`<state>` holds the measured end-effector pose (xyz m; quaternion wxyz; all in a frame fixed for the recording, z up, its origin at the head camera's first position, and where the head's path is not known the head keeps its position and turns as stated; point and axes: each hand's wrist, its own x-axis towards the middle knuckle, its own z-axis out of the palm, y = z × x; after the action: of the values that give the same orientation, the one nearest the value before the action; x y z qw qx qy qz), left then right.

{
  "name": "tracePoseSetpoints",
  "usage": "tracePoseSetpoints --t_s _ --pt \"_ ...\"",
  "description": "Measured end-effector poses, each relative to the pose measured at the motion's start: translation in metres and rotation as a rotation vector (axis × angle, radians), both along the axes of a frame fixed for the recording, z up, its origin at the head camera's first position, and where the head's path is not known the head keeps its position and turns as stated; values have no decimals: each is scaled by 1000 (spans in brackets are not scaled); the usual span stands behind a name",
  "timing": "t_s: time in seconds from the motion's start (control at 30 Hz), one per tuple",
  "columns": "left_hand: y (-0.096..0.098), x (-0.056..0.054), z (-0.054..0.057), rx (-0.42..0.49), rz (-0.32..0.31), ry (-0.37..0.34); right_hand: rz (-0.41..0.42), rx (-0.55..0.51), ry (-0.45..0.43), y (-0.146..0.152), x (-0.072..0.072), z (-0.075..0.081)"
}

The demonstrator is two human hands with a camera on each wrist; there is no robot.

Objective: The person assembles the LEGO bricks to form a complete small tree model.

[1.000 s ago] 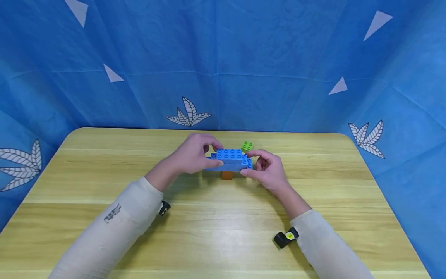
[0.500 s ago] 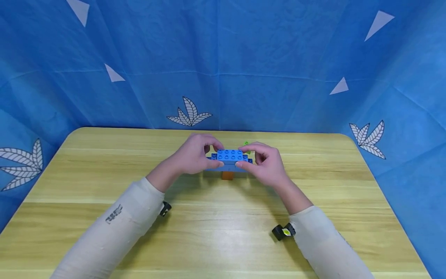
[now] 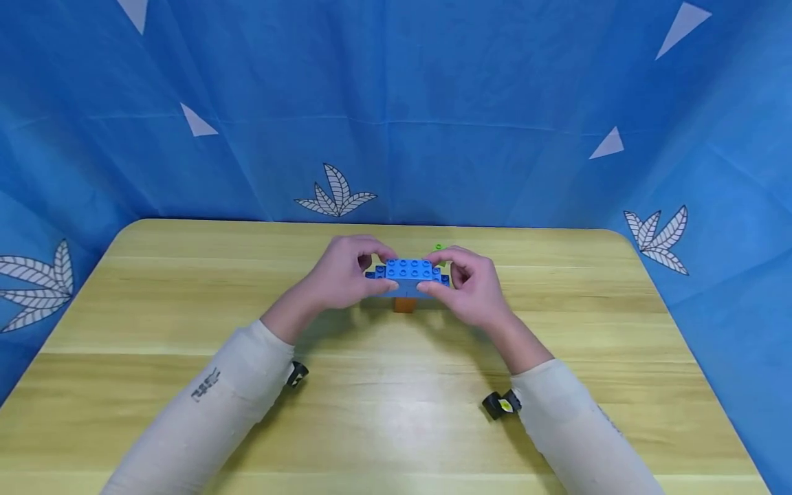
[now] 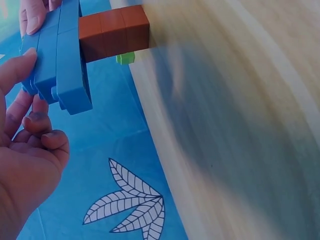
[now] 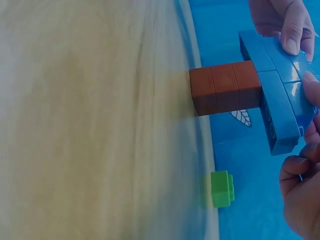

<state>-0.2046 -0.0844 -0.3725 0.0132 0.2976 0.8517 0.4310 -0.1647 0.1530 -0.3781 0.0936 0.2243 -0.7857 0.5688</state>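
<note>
A tree-like build of toy building bricks stands near the middle of the table. Its trunk is a column of stacked brown bricks (image 5: 225, 87), and wider tiers of blue bricks (image 4: 70, 75) sit across the top, stepping inward. The uppermost blue brick (image 3: 409, 268) shows its studs in the head view. My left hand (image 3: 343, 273) pinches that brick's left end between thumb and index finger. From the other side my right hand (image 3: 475, 285) pinches its right end the same way. In both wrist views the other fingers curl loosely below the blue tiers.
A small green brick (image 5: 221, 189) stands on the table behind the build, partly hidden by my right hand in the head view. The wooden table (image 3: 396, 426) ends at a blue cloth backdrop (image 3: 396, 82).
My right hand has shifted left from the lower tier's right end to the top blue brick. My left hand keeps its hold. The head view has tilted slightly.
</note>
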Motion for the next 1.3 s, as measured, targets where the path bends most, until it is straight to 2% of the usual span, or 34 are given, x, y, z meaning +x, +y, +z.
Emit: tracePoseSetpoints --t_s 0.2,0.33,0.5,0.6,0.77,0.83,0.93,1.0,1.13,1.3 --pt "1 3 -2 17 14 14 1 40 -4 0 0 5" --pt "-1 6 -7 43 47 -41 -4 46 -30 0 1 5" --pt "-4 8 -19 133 83 -134 4 39 -61 0 1 1" --pt "-5 8 -22 169 90 -160 9 30 -53 5 -7 -12" --pt "-2 6 -22 155 89 -146 41 -47 -15 18 -24 -32" --pt "-2 5 -22 144 93 -139 21 -96 -19 22 -29 -34" --pt "-2 5 -23 129 93 -124 -66 -125 -38 28 -39 -40" --pt "-1 6 -23 125 93 -120 -134 -83 -66 32 -46 -45" --pt "-1 7 -24 129 95 -126 -245 74 -166 38 -60 -55" --pt "0 8 -24 136 96 -135 -300 229 -290 38 -69 -62"
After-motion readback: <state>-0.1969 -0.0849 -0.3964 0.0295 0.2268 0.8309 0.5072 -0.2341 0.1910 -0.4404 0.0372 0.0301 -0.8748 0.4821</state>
